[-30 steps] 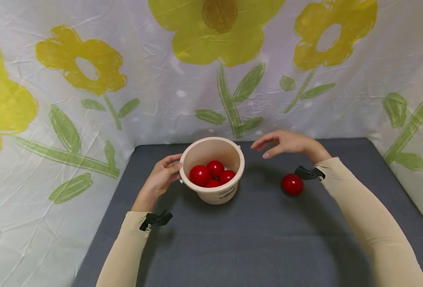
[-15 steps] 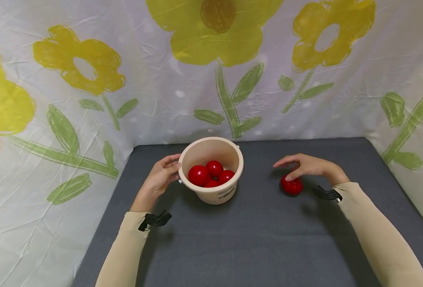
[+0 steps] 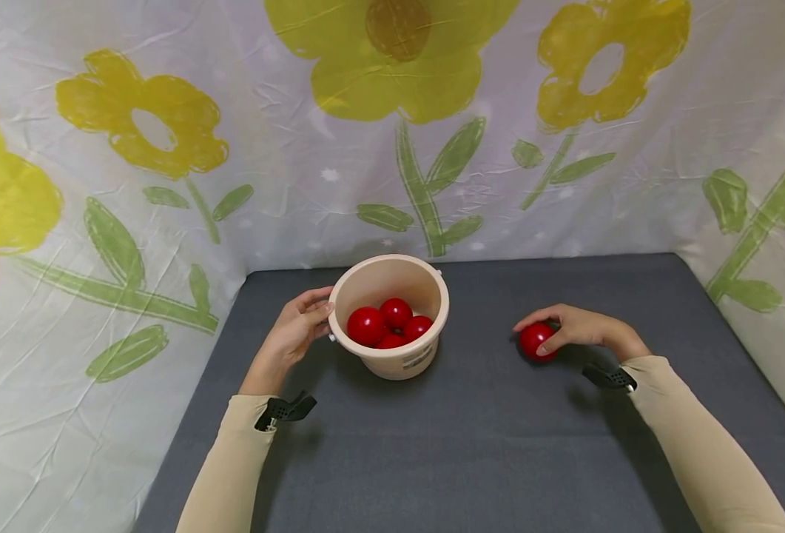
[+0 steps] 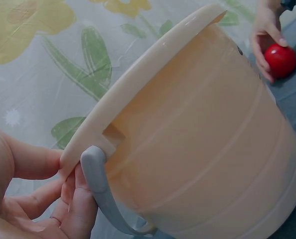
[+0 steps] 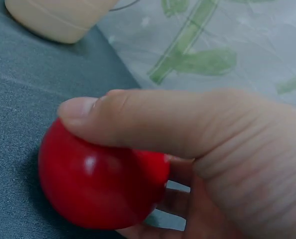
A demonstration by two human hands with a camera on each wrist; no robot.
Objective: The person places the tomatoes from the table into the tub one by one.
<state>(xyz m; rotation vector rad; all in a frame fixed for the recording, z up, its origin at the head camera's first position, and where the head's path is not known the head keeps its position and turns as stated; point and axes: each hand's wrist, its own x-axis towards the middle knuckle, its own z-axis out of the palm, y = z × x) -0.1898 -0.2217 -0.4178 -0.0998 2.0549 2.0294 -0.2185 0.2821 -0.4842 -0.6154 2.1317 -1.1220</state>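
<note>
My left hand (image 3: 291, 334) pinches the rim of a cream plastic bucket (image 3: 400, 364) between thumb and fingers, next to the bucket's grey handle (image 4: 99, 184). The bucket sits on the cloth. Inside it lie several glossy red balls (image 3: 366, 326), apple-like in size; part of the lowest one is hidden by the others. To the right, my right hand (image 3: 581, 326) grips another red ball (image 5: 98, 174), thumb on one side and fingers curled round the other. That ball still appears to touch the cloth.
A dark grey cloth (image 3: 459, 459) covers the table. Behind it and at both sides hangs a pale curtain (image 3: 285, 148) printed with yellow flowers. A black wrist mount (image 3: 609, 376) sits on the right sleeve, and a similar black mount (image 3: 287, 409) on the left.
My right hand has moved from beside the bucket to the right and down onto the lone red ball, and its fingers have closed round it. The left hand keeps its hold on the rim.
</note>
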